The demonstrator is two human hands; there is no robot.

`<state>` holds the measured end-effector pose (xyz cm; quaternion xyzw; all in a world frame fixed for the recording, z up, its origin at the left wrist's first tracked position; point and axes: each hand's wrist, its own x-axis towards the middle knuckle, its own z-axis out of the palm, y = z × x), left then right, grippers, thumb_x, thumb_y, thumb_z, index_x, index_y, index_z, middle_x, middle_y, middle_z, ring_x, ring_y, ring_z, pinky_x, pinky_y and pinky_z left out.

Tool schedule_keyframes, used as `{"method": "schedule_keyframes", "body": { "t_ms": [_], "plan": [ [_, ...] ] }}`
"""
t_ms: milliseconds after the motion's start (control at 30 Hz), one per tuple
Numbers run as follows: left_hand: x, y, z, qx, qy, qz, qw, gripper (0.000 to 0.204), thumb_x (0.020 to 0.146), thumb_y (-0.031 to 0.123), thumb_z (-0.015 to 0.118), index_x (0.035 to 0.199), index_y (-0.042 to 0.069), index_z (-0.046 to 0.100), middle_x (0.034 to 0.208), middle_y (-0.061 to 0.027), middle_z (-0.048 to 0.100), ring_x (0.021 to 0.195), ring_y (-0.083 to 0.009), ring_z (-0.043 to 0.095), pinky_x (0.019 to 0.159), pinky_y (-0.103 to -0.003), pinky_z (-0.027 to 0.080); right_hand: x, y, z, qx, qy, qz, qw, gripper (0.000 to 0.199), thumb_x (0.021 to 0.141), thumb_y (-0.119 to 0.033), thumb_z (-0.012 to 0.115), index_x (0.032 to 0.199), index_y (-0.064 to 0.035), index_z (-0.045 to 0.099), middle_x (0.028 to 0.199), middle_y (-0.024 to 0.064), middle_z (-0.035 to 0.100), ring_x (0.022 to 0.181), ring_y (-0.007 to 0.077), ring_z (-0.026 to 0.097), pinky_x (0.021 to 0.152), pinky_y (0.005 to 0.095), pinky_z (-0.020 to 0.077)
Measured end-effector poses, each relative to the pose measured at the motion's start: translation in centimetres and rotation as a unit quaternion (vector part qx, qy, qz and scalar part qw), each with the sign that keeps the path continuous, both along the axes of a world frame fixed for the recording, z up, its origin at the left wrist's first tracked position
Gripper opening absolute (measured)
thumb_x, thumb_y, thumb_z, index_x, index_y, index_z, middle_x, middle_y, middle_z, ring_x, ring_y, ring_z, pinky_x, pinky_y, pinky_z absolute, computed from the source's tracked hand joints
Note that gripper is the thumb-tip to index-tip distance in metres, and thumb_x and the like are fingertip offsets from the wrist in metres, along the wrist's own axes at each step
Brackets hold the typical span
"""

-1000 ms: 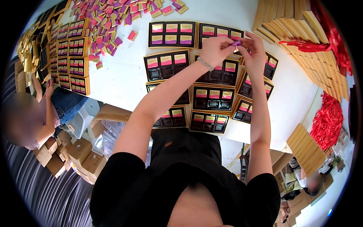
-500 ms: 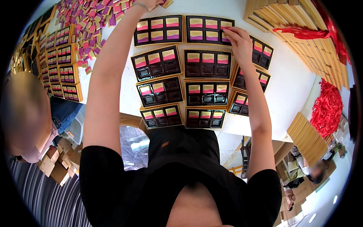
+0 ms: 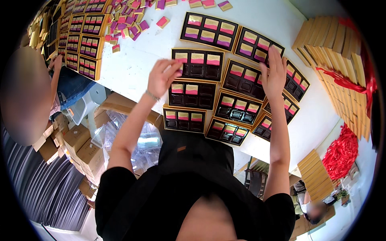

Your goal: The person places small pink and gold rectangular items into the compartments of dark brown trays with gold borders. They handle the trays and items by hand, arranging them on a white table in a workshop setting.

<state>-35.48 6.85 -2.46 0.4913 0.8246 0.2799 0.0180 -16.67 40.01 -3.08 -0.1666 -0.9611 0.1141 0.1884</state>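
Boxes with black six-compartment trays and gold edges stand in rows on the white table. My left hand (image 3: 162,78) is closed in a pinch at the left edge of one box (image 3: 204,71), whose far row holds pink-and-gold wrapped squares. A small wrapped chocolate square (image 3: 180,68), mostly hidden, shows at its fingertips. My right hand (image 3: 275,76) is open, fingers stretched, over the near right corner of a box (image 3: 251,57) filled with pink and purple squares. It partly covers that corner and the box nearer me (image 3: 242,82). Another filled box (image 3: 209,32) lies farther left.
Loose wrapped squares (image 3: 130,20) lie in a pile at the far left, beside stacked filled boxes (image 3: 89,47). Gold boxes (image 3: 321,44) and red ribbons (image 3: 341,148) are at the right. A co-worker (image 3: 56,80) is on the left; clear plastic covers (image 3: 146,142) sit below the table edge.
My left hand has come back from the loose pile to a box. My right hand has opened from a pinch. The view has turned, and the two far boxes now sit at an angle.
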Motion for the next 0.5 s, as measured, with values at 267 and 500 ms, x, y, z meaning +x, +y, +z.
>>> {"method": "schedule_keyframes", "body": {
  "t_ms": [267, 500],
  "plan": [
    [2.3, -0.2, -1.7, 0.025, 0.018, 0.014, 0.999, 0.034, 0.073, 0.005, 0.075, 0.107, 0.007, 0.070, 0.112, -0.0062, 0.066, 0.104, -0.0265, 0.061, 0.085, -0.037, 0.050, -22.3, 0.3, -2.4, 0.022, -0.082, -0.044, 0.995, 0.022, 0.087, -0.020, 0.061, 0.100, -0.0026, 0.065, 0.098, 0.0194, 0.065, 0.092, 0.0362, 0.063, 0.078, 0.0447, 0.0521],
    [3.7, -1.4, -1.1, -0.084, 0.036, -0.017, 0.996, 0.050, 0.083, 0.020, 0.066, 0.129, 0.007, 0.055, 0.138, -0.0057, 0.051, 0.128, -0.0251, 0.046, 0.103, -0.047, 0.034, -22.5, 2.2, -6.1, 0.022, -0.107, 0.004, 0.994, 0.032, 0.079, -0.026, 0.073, 0.097, -0.0007, 0.066, 0.098, 0.0220, 0.063, 0.092, 0.0372, 0.062, 0.079, 0.0445, 0.0523]
  ]
}}
